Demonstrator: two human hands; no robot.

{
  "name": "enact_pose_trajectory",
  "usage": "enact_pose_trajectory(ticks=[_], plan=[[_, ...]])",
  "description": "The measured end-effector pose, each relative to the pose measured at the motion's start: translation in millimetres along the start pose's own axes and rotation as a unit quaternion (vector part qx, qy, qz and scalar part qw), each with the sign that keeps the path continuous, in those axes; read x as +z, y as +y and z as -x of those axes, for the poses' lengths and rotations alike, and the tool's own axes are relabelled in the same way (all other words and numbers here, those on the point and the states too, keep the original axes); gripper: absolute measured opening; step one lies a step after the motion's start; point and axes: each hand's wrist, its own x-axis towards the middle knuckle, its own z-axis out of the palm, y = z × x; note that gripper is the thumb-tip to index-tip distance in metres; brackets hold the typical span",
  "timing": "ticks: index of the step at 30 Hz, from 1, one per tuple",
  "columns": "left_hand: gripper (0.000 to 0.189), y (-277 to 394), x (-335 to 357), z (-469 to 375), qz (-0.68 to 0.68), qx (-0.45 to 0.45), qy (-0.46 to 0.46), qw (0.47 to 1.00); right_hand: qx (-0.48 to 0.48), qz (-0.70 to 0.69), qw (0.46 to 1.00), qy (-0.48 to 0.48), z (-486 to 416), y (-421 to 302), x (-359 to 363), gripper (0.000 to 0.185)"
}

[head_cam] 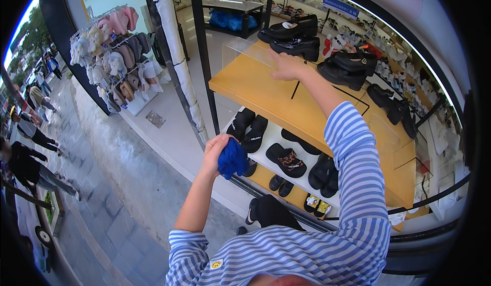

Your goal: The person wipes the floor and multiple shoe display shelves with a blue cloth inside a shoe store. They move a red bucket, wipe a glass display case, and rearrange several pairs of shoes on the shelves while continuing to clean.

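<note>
My left hand (215, 151) grips a crumpled blue cloth (232, 158), held in front of the lower shelves. Over the wooden top shelf (264, 94), my right hand (287, 65) reaches out with its index finger extended at a clear acrylic stand (251, 52); whether it touches the stand I cannot tell. Just beyond that hand, a glossy black heeled shoe (297, 48) lies beneath a black strap shoe (293, 27). More black shoes (347, 69) stand to the right on the same shelf.
Black slippers (255, 133) and a leopard-print thong sandal (287, 160) rest on the white shelf (268, 153) below. A dark metal post (205, 55) and a white-wrapped post (178, 61) rise beside the display. A rack of plush slippers (117, 55) stands farther left. Several people walk on the paved sidewalk (103, 217).
</note>
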Motion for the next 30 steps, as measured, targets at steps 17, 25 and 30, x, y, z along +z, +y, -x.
enact_pose_trajectory(ticks=[17, 25, 30], plan=[[0.050, 57.2, -24.3, -215.8, -0.356, 0.020, 0.050, 0.933, 0.129, -0.222, 0.966, -0.014, -27.9, 198.0, -34.2, 0.043], [0.068, 46.2, -25.3, -226.4, -0.448, 0.038, 0.002, 0.893, 0.215, -0.204, 0.953, 0.064, -171.5, 140.8, 13.0, 0.046], [0.075, 40.7, -20.4, -227.7, -0.477, 0.065, 0.007, 0.876, 0.276, -0.178, 0.940, 0.090, -212.8, 119.5, 18.7, 0.049]])
